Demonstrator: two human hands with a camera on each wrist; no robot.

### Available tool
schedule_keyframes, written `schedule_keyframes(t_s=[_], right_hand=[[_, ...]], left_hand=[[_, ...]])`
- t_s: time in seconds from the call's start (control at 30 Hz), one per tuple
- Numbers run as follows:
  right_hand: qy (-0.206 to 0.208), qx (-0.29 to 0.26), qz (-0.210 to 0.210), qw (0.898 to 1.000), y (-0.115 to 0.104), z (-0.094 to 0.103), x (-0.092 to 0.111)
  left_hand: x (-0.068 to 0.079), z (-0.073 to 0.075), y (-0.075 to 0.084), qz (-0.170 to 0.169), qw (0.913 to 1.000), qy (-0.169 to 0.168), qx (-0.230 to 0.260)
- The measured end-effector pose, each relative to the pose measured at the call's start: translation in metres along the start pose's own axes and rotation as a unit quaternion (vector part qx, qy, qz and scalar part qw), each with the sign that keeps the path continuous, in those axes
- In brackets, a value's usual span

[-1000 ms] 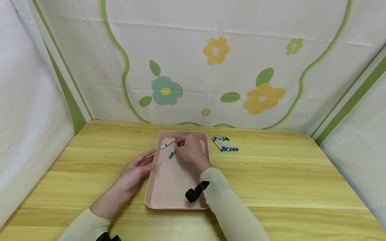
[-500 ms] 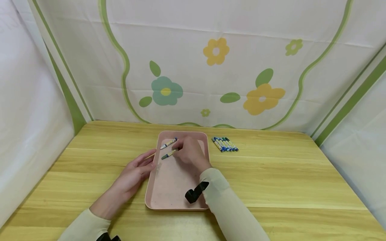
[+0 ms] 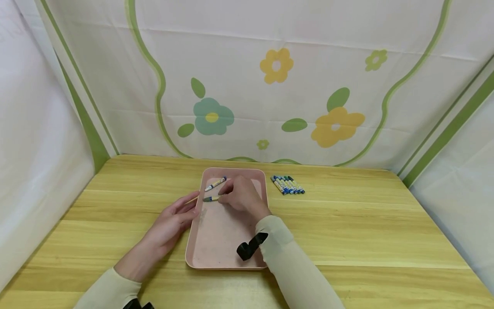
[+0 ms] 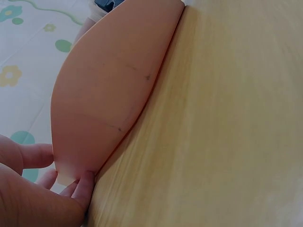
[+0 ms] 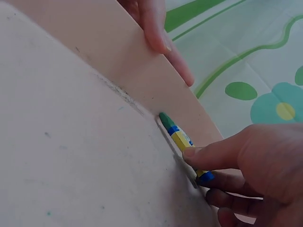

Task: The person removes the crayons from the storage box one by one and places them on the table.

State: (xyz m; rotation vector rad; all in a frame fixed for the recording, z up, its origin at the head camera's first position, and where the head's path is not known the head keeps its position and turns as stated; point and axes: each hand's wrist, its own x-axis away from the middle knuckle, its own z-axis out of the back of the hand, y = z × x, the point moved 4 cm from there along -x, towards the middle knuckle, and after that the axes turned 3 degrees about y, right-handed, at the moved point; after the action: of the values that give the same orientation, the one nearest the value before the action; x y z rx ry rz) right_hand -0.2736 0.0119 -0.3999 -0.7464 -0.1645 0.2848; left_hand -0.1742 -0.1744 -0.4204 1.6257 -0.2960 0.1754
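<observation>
In the head view, a shallow pink tray (image 3: pixel 227 240) lies on the table. My right hand (image 3: pixel 244 195) is over its far half, pinching a green crayon (image 5: pixel 182 140) with a yellow wrapper and blue bands between thumb and fingers. The crayon's green tip points at the tray's left wall, close to the floor's edge in the right wrist view. A second crayon (image 3: pixel 215 184), pale-tipped, lies slanted in the tray just beyond it. My left hand (image 3: pixel 175 219) rests against the tray's left side, thumb at the rim and fingertips on the outer wall in the left wrist view.
Several crayons (image 3: pixel 287 185) lie side by side in a row on the wooden table (image 3: pixel 366 223), right of the tray's far end. Behind the table hangs a white flowered cloth (image 3: pixel 239 60), with more cloth at both sides.
The green crayon has turned in my right hand's fingers, its tip swinging from toward me to the left, near the tray wall. My left hand has stayed in place.
</observation>
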Motion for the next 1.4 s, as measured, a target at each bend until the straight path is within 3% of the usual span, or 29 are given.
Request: schedule_keyframes(t_s=[0.47,0.83,1.4], right_hand=[[0.031,-0.063,0.010,0.998,-0.002,0.005,0.001],[0.054,-0.100,-0.014,0.993,0.001,0.012,0.003],[0.112,-0.040,0.002,0.993,-0.001,0.022,0.006]], left_hand=[[0.000,0.001,-0.001,0.000,1.0000,0.001,0.005],[0.000,0.000,-0.001,-0.002,1.0000,0.000,0.008],[0.000,-0.001,-0.001,-0.002,1.0000,0.001,0.005]])
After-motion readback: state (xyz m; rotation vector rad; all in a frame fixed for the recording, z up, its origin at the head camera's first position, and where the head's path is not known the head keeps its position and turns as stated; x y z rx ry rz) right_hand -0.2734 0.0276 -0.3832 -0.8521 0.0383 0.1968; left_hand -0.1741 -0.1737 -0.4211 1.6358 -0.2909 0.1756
